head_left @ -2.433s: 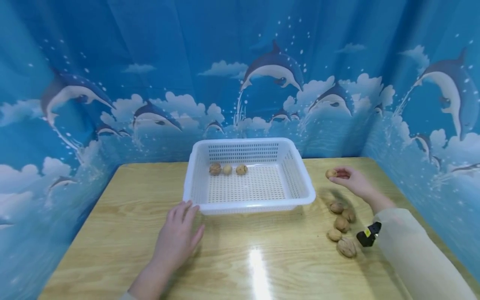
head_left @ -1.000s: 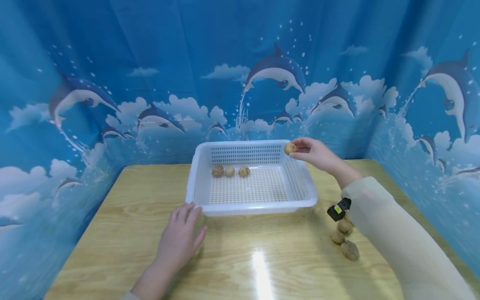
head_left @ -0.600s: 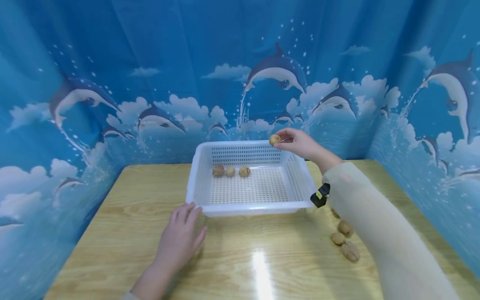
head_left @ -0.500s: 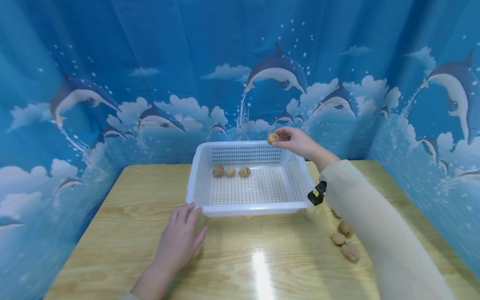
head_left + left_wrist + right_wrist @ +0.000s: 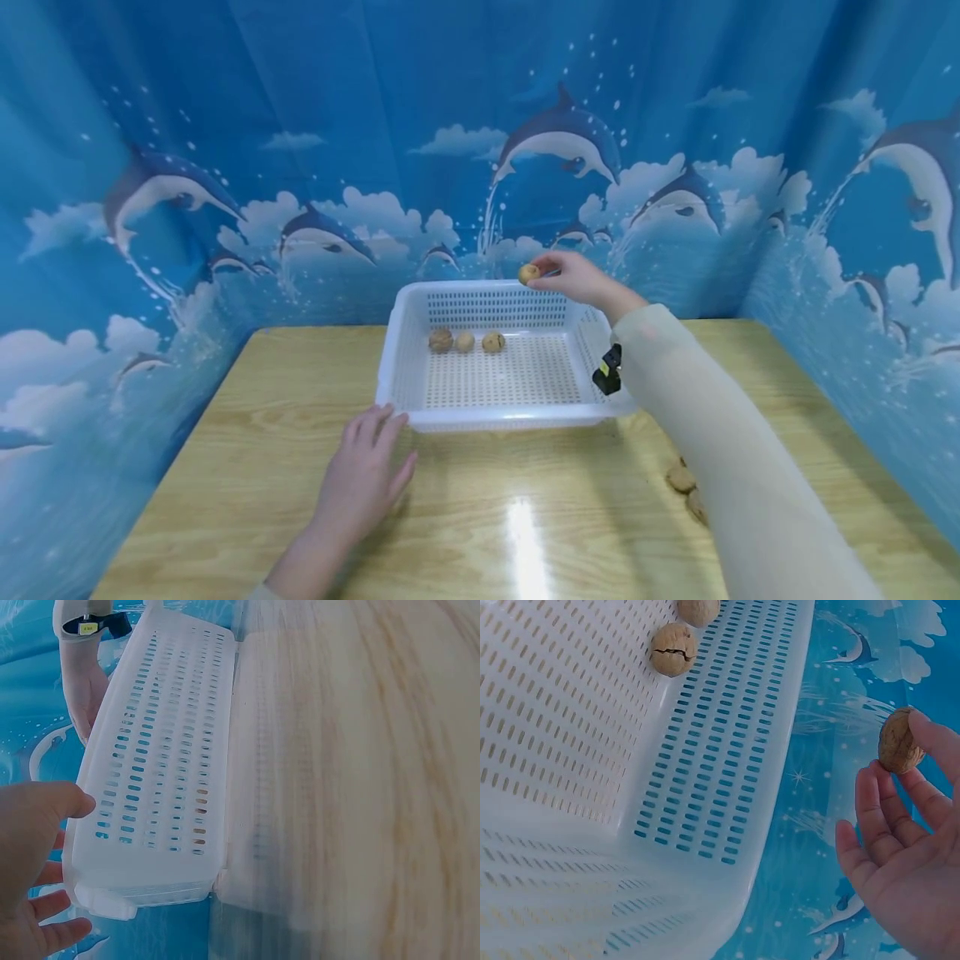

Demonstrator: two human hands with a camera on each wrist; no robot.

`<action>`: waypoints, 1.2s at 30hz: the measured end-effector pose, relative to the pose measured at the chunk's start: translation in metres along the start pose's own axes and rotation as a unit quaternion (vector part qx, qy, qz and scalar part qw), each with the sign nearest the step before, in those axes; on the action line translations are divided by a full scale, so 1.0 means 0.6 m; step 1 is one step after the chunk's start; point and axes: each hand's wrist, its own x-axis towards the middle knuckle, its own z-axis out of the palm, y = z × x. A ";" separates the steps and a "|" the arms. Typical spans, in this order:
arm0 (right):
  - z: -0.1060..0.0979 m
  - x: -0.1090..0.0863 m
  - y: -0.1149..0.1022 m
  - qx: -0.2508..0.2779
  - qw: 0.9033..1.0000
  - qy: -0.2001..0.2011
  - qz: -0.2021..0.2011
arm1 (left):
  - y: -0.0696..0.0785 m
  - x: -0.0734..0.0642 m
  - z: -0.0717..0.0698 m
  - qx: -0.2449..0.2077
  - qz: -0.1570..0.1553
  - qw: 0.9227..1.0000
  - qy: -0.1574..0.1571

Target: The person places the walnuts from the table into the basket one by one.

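My right hand pinches a walnut between thumb and fingertips over the far rim of a white plastic basket. In the right wrist view the held walnut shows brown and ridged, with the other fingers loosely bent below it. Inside the basket, along its far left side, three walnuts sit in a row; the right one has a crack. At the near left corner my left hand touches the rim with relaxed fingers. The left wrist view shows its thumb against the basket's slotted side.
On the wooden table, right of the basket, lie more walnuts, partly hidden by my right sleeve. A blue dolphin-print curtain stands behind the table and along both sides. A black wrist camera hangs over the basket's right side.
My right hand has carried the walnut from the table's right side, leftward above the basket's far rim. My left hand has stayed at the near left corner. The walnuts inside look unmoved.
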 end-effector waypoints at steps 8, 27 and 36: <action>0.027 0.028 0.006 -0.005 0.999 -0.045 0.002 | -0.003 0.002 0.002 -0.001 -0.001 1.000 0.001; 0.062 0.048 0.054 -0.045 0.993 -0.102 0.047 | -0.002 -0.001 0.007 0.001 -0.001 1.000 0.004; 0.089 0.055 0.083 -0.103 0.984 -0.127 0.067 | 0.002 -0.001 0.005 -0.005 0.006 1.000 0.018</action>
